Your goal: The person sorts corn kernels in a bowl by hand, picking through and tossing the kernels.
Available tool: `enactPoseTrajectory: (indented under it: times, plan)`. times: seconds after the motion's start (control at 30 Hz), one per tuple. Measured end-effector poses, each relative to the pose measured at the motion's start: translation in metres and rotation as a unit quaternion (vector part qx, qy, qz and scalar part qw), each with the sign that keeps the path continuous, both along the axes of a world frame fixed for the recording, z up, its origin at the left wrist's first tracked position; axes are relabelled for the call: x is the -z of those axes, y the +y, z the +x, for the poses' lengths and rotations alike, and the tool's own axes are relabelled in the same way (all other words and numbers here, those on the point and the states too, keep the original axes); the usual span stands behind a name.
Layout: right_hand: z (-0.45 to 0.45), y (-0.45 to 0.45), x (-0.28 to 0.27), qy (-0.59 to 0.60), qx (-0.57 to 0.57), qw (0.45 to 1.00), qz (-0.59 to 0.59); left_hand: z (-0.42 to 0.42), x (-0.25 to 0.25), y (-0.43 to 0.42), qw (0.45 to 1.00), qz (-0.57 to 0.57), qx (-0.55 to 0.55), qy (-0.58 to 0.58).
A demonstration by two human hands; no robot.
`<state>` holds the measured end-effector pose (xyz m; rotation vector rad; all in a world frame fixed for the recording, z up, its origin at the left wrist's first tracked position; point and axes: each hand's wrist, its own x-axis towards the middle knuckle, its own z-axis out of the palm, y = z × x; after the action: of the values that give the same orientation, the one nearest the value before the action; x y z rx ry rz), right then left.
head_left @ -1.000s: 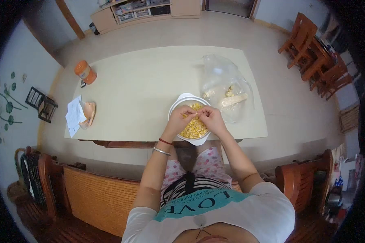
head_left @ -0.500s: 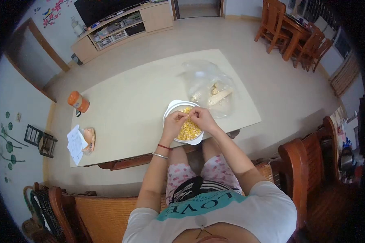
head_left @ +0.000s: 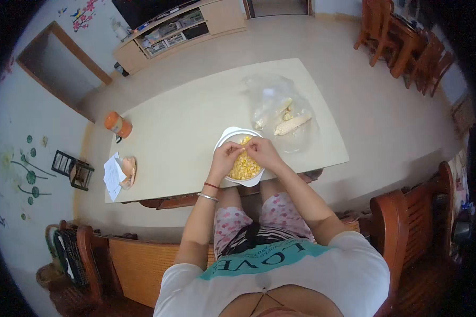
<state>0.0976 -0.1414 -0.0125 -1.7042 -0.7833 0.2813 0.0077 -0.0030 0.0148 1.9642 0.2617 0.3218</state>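
A white bowl [head_left: 218, 143] with two side handles stands near the table's front edge. Loose yellow corn kernels [head_left: 245, 168] fill its bottom. Over the bowl, my left hand [head_left: 228, 157] is closed, with thumb and fingertips pinched together. My right hand [head_left: 263, 152] is closed in the same way, its fingertips meeting those of the left. Whatever lies between the fingertips is too small and covered to make out. Right of the bowl, a clear plastic bag [head_left: 269, 94] lies spread out, with a stripped corn cob [head_left: 292, 123] and other cob pieces on it.
At the table's [head_left: 185, 116] left end are an orange jar [head_left: 118, 124], white papers [head_left: 112, 177] and a small bag [head_left: 128, 171]. My legs are under the front edge. A wooden bench [head_left: 143, 264] is behind me. A TV cabinet [head_left: 222, 21] and dining chairs [head_left: 375, 31] stand farther off.
The camera view has shifted, so the room appears farther right. Both hands stay pinched together over the bowl, with only slight finger movement.
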Motion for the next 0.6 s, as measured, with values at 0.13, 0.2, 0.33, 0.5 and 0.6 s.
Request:
enactPoseTrajectory:
  times: [0.13, 0.2, 0.33, 0.5, 0.6]
  plan:
    - [0.002, 0.001, 0.001, -0.025, -0.018, 1.0, -0.003, -0.001, 0.006, -0.001, 1.0, -0.025, -0.006, 0.002]
    - [-0.002, 0.001, 0.001, -0.04, -0.002, 0.999, -0.018, -0.002, 0.004, -0.002, 0.999, -0.033, -0.006, -0.005]
    - [-0.006, 0.002, -0.005, -0.052, 0.006, 0.997, -0.06, -0.001, 0.011, 0.0, 1.0, 0.009, -0.001, -0.029]
    - [0.001, 0.002, 0.002, 0.0, 0.018, 1.0, 0.019, 0.001, 0.02, 0.005, 0.996, 0.022, -0.074, -0.039]
    - [0.026, -0.005, 0.023, 0.017, 0.129, 0.989, 0.07, 0.004, 0.018, 0.004, 0.989, 0.061, -0.129, -0.032]
